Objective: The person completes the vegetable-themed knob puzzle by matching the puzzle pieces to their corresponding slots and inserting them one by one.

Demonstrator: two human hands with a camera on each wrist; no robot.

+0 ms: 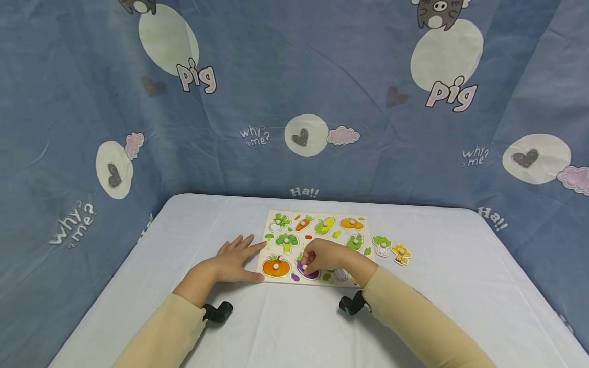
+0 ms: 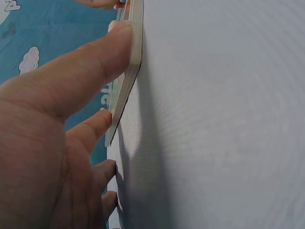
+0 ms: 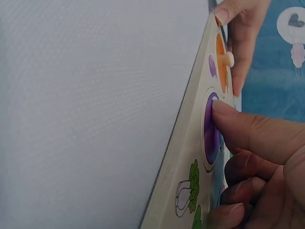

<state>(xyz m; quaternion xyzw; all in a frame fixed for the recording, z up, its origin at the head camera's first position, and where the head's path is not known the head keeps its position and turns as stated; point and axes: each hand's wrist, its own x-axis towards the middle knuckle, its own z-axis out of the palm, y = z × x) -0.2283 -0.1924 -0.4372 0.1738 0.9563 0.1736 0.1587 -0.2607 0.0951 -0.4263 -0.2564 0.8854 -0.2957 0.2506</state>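
Observation:
A wooden vegetable knob puzzle board (image 1: pixel 301 282) lies flat on the white table. My right hand (image 1: pixel 324 254) is over its lower middle and pinches the purple eggplant piece (image 3: pixel 210 138), which sits in its slot. Its thumb is against the purple surface in the right wrist view, while the other fingers are curled. My left hand (image 1: pixel 232 263) is spread at the board's left edge, its thumb and a finger touching the board. Beside the left thumb is the pumpkin piece (image 1: pixel 276 267). Part of the board's lower right lies hidden under the right hand and wrist.
Right of the board, a bok choy piece (image 1: pixel 381 246) and a mushroom piece (image 1: pixel 401 254) lie on the white table (image 1: pixel 294 327). Broccoli (image 1: pixel 287 242), carrot (image 1: pixel 303 224) and corn (image 1: pixel 324 225) pieces sit in the board. A blue printed cloth (image 1: pixel 257 174) hangs behind.

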